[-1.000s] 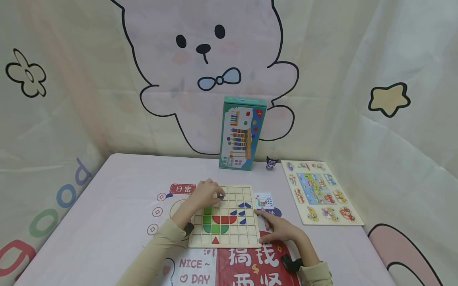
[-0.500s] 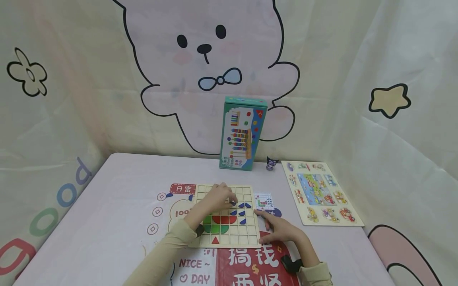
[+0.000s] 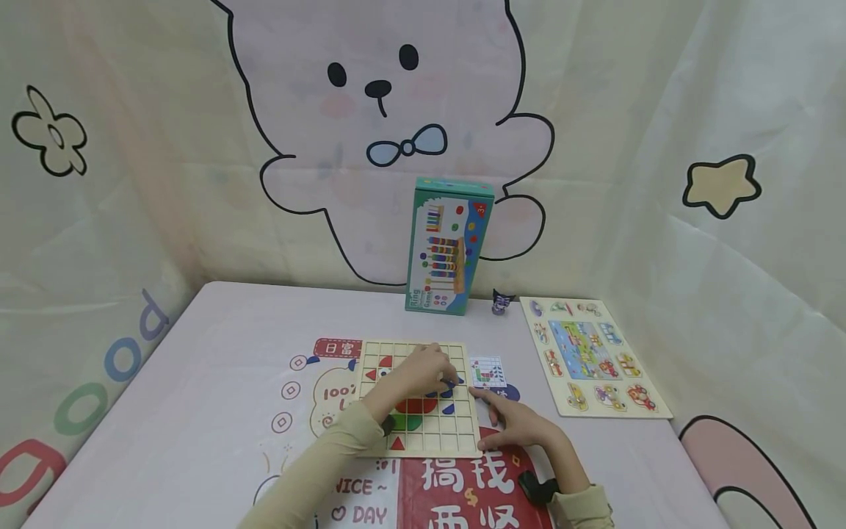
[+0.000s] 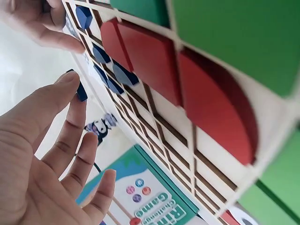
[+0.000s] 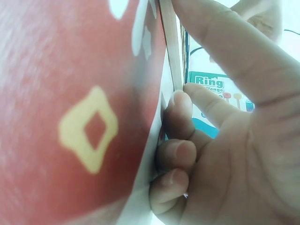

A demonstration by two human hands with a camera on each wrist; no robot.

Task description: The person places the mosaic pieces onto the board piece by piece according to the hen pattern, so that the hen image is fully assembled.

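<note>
A cream grid board [image 3: 456, 443] lies on the table with red, green and blue flat pieces in its cells. My left hand [image 3: 426, 371] is over its upper right part. In the left wrist view, my thumb and index finger pinch a small dark blue piece [image 4: 82, 91]; the other fingers are spread loosely. Blue pieces [image 4: 98, 54] sit in cells near that hand, beyond a red curved row [image 4: 150, 56]. My right hand [image 3: 518, 422] rests at the board's right edge, thumb and index finger touching it and the remaining fingers bent, as the right wrist view shows.
A small pattern card [image 3: 487, 372] lies right of the board. Farther right is a picture puzzle board [image 3: 588, 360]. A Ring Game box [image 3: 448, 250] stands at the back beside a small dark figurine [image 3: 501, 302]. Loose blue pieces [image 3: 313, 360] lie left of the board.
My left hand has moved right across the board from its upper middle, carrying the blue piece. Red pieces at the board's upper left have come into view. The right hand stays at the edge.
</note>
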